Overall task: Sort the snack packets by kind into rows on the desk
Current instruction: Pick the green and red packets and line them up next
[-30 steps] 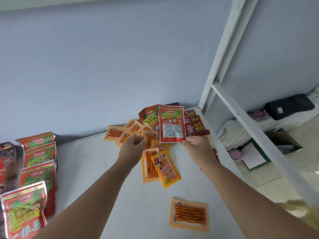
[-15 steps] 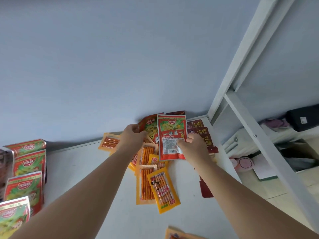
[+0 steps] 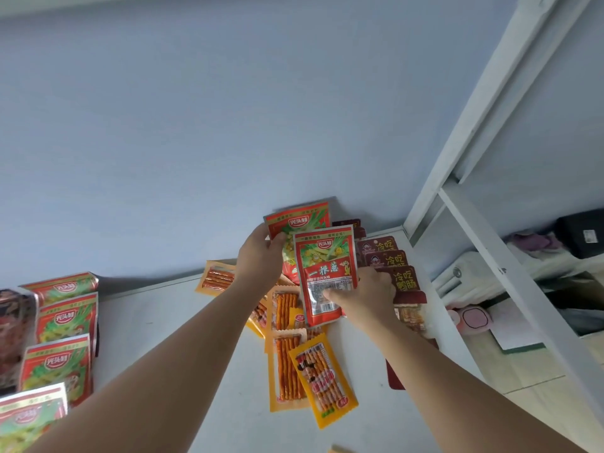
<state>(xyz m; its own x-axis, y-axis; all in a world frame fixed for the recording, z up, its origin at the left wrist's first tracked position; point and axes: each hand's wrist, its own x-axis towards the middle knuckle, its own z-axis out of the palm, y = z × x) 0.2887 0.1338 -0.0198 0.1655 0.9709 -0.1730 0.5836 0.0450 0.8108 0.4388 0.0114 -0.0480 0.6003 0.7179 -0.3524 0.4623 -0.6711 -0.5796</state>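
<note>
My right hand (image 3: 366, 297) pinches a red-and-green snack packet (image 3: 323, 266) at its lower right edge, holding it upright above the pile. My left hand (image 3: 260, 256) grips a second red-and-green packet (image 3: 295, 223) just behind it, near the wall. Under them lie several orange stick-snack packets (image 3: 287, 364) and a yellow one (image 3: 322, 384) on the white desk (image 3: 183, 338). Dark red packets (image 3: 389, 266) overlap in a row at the desk's right edge. A column of red-and-green packets (image 3: 65, 318) lines the left side.
A blue wall stands right behind the pile. A white bed-frame post and rail (image 3: 510, 266) run past the desk's right edge, with floor clutter beyond. Dark packets (image 3: 13, 328) sit at the far left edge.
My left hand has moved from the orange packets up to the rear red-and-green packet and taken hold of it. My right hand still holds the front packet.
</note>
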